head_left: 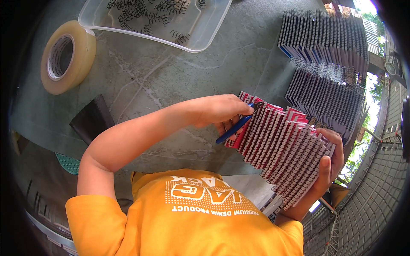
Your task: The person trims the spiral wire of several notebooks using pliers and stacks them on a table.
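A row of small spiral-bound notebooks (273,141) with red and white covers stands packed together at the table's near right edge, the coils facing up and toward me. My left hand (220,112) is closed around blue-handled pliers (234,129), and their dark jaws reach the coils at the row's far left end. My right hand (332,153) braces the opposite end of the row, fingers curled over the last notebooks and thumb up. The palm side of my left fingers is partly hidden by the handles.
Two more rows of spiral notebooks (324,38) stand at the far right. A clear plastic tub (205,36) with loose black coils lies at the back. A wide roll of clear tape (85,59) is on the left, near a dark flat-sided object (92,119) on the grey tabletop (141,81).
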Tool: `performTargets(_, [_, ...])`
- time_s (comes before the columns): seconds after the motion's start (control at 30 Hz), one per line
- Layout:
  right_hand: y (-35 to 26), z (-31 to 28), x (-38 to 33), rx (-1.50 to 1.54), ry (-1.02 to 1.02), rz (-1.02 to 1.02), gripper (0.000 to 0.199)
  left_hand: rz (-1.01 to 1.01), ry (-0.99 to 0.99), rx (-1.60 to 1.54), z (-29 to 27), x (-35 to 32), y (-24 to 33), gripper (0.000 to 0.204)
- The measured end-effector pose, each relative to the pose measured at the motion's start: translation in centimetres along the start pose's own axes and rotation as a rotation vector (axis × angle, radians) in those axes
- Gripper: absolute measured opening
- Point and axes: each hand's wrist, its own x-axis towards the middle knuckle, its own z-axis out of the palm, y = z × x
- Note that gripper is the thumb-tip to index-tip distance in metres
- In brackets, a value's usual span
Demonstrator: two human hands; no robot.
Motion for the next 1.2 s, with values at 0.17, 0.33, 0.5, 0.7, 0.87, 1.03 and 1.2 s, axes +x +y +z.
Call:
performTargets(0.17, [-0.2,0.2,0.0,0.042,0.013,0.020,0.072,0.241,0.363,0.900,1.4,0.3,-0.6,0.040])
performTargets(0.33, [-0.6,0.6,-0.1,0.113,0.027,0.043,0.072,0.470,0.761,1.498,3.1,0.8,-2.7,0.036])
performTargets(0.5, [-0.1,0.1,-0.3,0.095,0.018,0.031,0.072,0.184,0.196,0.492,1.1,0.0,-1.4,0.041])
performTargets(0.7, [-0.5,0.5,-0.3,0.121,0.035,0.054,0.072,-0.005,-0.012,-0.026,1.5,-0.5,-0.6,0.044])
performTargets(0.87, [-0.5,0.5,-0.1,0.106,0.041,0.056,0.073,0.428,0.554,0.980,2.8,0.3,-2.5,0.038])
performTargets(1.03, [-0.1,-0.1,-0.2,0.078,0.011,0.037,0.074,0.261,0.259,0.613,1.5,-0.2,-1.7,0.042])
performTargets(1.2, [0.2,-0.3,-0.2,0.070,0.000,0.025,0.073,0.108,-0.063,0.051,1.2,-0.3,-1.4,0.046])
